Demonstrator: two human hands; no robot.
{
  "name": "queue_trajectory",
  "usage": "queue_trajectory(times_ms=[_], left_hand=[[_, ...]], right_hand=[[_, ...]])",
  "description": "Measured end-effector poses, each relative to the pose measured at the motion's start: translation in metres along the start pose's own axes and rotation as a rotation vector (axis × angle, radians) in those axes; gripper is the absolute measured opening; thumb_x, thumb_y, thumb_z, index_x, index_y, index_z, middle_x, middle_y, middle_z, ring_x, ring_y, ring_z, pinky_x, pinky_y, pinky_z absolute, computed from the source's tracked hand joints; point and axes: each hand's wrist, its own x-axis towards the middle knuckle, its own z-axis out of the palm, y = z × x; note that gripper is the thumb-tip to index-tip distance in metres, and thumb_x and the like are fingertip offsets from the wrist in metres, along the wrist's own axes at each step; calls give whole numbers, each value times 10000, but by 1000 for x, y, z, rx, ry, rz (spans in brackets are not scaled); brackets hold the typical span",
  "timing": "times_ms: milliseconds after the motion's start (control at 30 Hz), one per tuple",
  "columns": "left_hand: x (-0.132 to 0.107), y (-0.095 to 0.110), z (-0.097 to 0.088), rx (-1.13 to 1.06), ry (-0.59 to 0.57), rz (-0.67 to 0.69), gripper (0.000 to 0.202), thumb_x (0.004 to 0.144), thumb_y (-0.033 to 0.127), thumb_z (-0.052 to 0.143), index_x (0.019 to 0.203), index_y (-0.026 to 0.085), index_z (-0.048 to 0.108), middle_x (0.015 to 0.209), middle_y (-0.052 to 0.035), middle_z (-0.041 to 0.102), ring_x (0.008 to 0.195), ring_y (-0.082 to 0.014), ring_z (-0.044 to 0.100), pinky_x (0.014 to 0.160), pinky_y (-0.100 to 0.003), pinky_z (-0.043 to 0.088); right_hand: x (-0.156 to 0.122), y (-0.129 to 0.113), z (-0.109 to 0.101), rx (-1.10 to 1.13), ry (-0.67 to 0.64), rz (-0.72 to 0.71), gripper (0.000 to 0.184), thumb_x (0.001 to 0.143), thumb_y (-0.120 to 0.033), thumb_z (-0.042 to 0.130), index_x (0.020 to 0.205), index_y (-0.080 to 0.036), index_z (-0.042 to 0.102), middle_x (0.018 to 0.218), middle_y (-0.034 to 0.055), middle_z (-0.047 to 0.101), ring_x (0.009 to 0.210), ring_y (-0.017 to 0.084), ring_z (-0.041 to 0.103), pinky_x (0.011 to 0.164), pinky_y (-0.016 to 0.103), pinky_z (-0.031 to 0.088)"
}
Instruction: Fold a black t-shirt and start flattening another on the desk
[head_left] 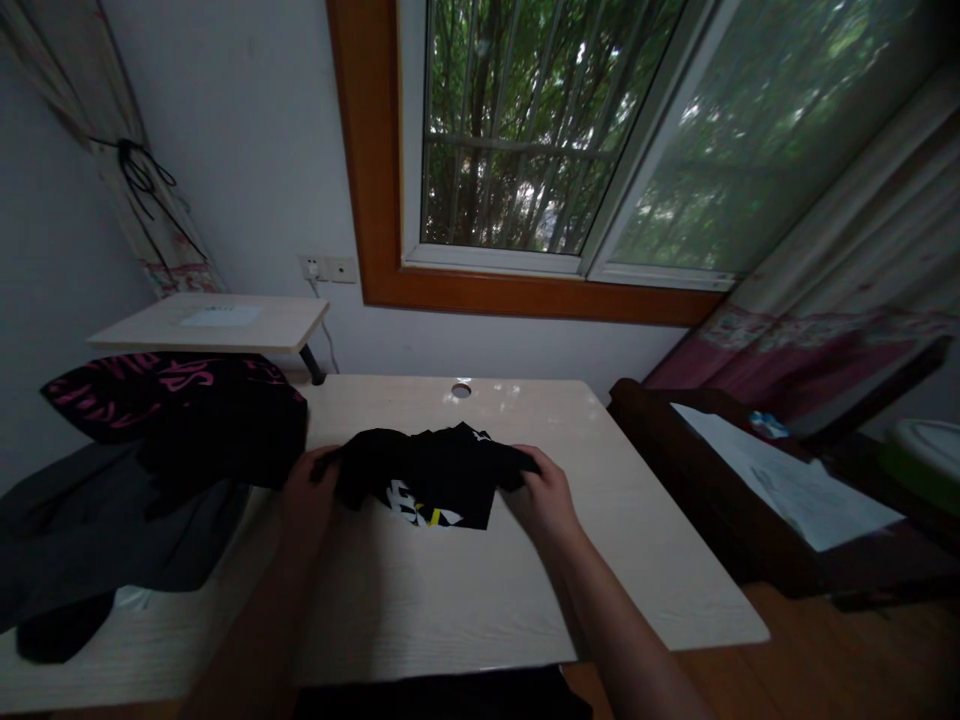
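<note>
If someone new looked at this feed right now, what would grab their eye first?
Probably the bright window at the top, with green foliage behind its bars. Next, the black garment with a white-and-yellow print, held between the left hand and right hand over the pale table. Then the dark clothes pile at left, marked with pink.

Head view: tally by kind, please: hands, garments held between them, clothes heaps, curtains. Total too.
Hands, left hand and right hand: 2
Held garments, one black garment: 1
Clothes heaps, one heap: 1
Curtains, left curtain and right curtain: 2
Total: 6
</note>
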Motion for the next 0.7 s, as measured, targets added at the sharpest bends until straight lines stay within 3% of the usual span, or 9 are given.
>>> queue_trajectory(times_ms=[167, 233, 400, 467, 567, 700], left_hand=[[11, 33, -9, -338, 134, -180, 389, 754, 465, 762, 1031, 201, 691, 919, -21, 697, 849, -180, 658, 759, -286, 521], [19, 50, -11, -544, 117, -239, 412, 734, 435, 787, 1049, 202, 659, 892, -6, 682, 785, -156, 659, 709, -264, 525], [44, 87, -6, -800, 50, -185, 312, 806, 362, 724, 1054, 208, 612, 991, -22, 689, 884, -138, 683, 834, -268, 561], [52, 97, -1, -879, 32, -135, 255, 827, 309, 703, 1045, 211, 611, 1067, -31, 690, 994, -138, 683, 934, -275, 544], [54, 103, 6, -987, -84, -54, 231, 891, 330, 636, 1107, 254, 610, 1273, -58, 647, 1202, -187, 641, 1081, -369, 489], [47, 86, 14, -927, -168, -5, 337, 873, 349, 643, 1203, 302, 594, 1437, -66, 551, 1300, -236, 586, 1122, -454, 450]], right_hand=[[24, -43, -25, 22, 64, -33, 279, 786, -282, 602, 1021, -225, 741, 1018, 45, 739, 981, 255, 656, 876, 380, 516], [34, -60, -33, 67, 91, -43, 261, 792, -315, 630, 1011, -225, 739, 1021, 53, 732, 972, 257, 657, 849, 380, 526], [56, -93, -40, 276, 160, -40, 245, 784, -356, 684, 979, -212, 723, 990, 64, 718, 884, 225, 666, 769, 343, 538], [65, -97, -40, 303, 180, -18, 299, 806, -382, 691, 1051, -212, 715, 1005, 66, 714, 880, 214, 666, 753, 328, 540], [74, -89, -40, 359, 135, 48, 406, 850, -428, 676, 1212, -244, 667, 1069, 63, 712, 911, 207, 679, 782, 336, 549], [67, -65, -37, 292, 91, 86, 429, 861, -451, 681, 1245, -264, 642, 1292, 91, 660, 1128, 259, 655, 941, 427, 532]])
